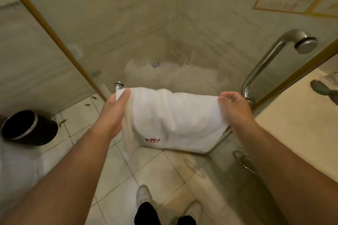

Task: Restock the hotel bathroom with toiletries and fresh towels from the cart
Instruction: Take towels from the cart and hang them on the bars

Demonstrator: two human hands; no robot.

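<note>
A white towel [172,118] with a small red logo near its lower edge hangs over a chrome bar [118,86] on the glass shower door. My left hand [114,111] grips the towel's left end, thumb on top near the bar's mount. At the towel's right end my right hand [234,109] holds the top edge with curled fingers. Most of the bar is hidden under the towel.
A curved chrome door handle [265,64] rises on the right of the glass. A beige vanity counter [292,126] is at far right with a dark object on it. A dark waste bin [27,128] stands on the tiled floor at left. My white shoes show below.
</note>
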